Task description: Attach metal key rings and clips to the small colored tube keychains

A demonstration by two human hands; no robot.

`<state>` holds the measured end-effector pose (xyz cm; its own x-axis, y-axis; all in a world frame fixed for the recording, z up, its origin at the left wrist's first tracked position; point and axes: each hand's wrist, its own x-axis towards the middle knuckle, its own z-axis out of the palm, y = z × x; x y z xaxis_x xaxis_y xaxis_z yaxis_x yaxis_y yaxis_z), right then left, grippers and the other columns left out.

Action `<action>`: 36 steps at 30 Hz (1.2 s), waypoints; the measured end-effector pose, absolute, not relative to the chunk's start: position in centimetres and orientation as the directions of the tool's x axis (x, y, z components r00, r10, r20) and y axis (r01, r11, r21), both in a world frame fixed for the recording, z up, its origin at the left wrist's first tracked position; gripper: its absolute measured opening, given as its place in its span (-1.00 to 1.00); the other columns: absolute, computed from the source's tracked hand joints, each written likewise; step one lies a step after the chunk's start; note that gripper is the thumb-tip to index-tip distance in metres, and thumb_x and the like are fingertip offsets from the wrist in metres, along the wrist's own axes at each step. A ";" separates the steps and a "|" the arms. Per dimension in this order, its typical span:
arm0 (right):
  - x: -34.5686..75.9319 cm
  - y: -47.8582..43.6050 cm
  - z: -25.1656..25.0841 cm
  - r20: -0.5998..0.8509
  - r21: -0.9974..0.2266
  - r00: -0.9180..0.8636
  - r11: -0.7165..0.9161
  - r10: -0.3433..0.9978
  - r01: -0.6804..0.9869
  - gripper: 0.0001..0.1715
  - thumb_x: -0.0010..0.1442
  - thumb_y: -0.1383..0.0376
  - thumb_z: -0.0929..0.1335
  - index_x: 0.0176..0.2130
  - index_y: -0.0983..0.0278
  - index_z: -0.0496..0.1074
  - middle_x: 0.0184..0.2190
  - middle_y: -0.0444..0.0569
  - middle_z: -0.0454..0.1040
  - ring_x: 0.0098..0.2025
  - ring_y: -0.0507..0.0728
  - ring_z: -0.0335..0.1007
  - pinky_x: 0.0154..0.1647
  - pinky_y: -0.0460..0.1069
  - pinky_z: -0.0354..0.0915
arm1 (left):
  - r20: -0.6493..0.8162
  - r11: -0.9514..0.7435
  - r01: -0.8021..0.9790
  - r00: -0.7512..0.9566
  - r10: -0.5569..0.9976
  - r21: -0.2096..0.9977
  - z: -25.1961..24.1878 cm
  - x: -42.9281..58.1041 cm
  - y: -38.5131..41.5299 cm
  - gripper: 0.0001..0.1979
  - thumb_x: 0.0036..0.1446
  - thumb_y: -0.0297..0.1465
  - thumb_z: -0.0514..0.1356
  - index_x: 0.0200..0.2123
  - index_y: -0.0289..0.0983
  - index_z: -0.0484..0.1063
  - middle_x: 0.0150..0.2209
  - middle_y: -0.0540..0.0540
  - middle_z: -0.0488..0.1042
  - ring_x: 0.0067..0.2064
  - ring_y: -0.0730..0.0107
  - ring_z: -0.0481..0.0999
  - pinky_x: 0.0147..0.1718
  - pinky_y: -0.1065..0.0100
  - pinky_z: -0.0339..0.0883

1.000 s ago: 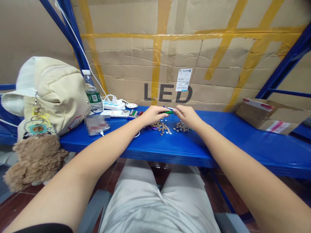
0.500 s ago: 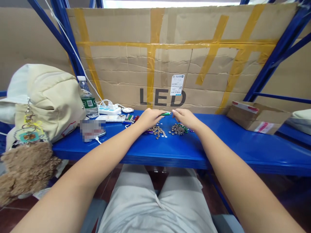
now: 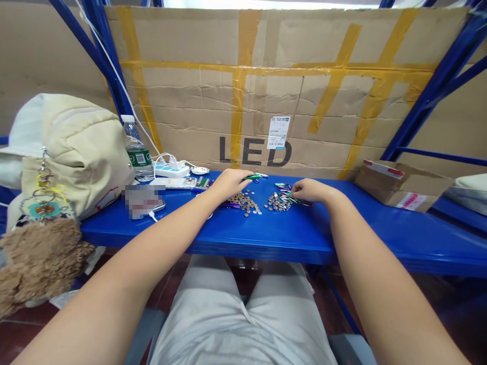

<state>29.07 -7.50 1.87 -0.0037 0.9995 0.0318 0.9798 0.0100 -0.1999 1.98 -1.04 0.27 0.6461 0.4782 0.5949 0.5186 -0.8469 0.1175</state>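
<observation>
My left hand (image 3: 236, 182) is closed around a slim green pen-like tube (image 3: 253, 177) with a pale, silvery end that points right. Below that hand lies a spread of small round coin-like discs (image 3: 248, 204), brownish and silver, and a purple tube (image 3: 230, 206) beside them. My right hand (image 3: 307, 189) is at the right edge of a heap of shiny small metal pieces (image 3: 279, 202). Its fingertips are pinched together against green tubes (image 3: 283, 187) around the heap. Whatever sits between those fingers is too small to make out.
Several coloured tubes (image 3: 201, 188), a phone (image 3: 173, 183), a power strip (image 3: 170, 169) and a water bottle (image 3: 137, 152) stand left on the blue table (image 3: 262, 235). A cream bag (image 3: 83, 147) is at far left. An open cardboard box (image 3: 403, 185) sits right; taped cardboard (image 3: 182, 106) forms the back.
My right hand has moved away from the green tube's end, right and down to the metal heap. My left hand keeps its hold on the tube with little movement.
</observation>
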 end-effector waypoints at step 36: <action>21.7 -7.7 1.1 0.388 -0.036 -0.173 0.202 0.905 0.979 -0.63 0.32 0.22 0.12 -0.26 0.31 0.40 -0.28 0.14 0.55 -0.31 0.18 0.39 -0.39 -0.03 0.05 | 0.395 -0.768 0.601 0.665 0.634 0.220 0.2 3.4 -2.8 -0.59 0.29 -0.15 -0.08 -0.12 -0.30 0.40 -0.08 -0.21 0.52 -0.09 0.14 0.49 -0.10 0.21 0.33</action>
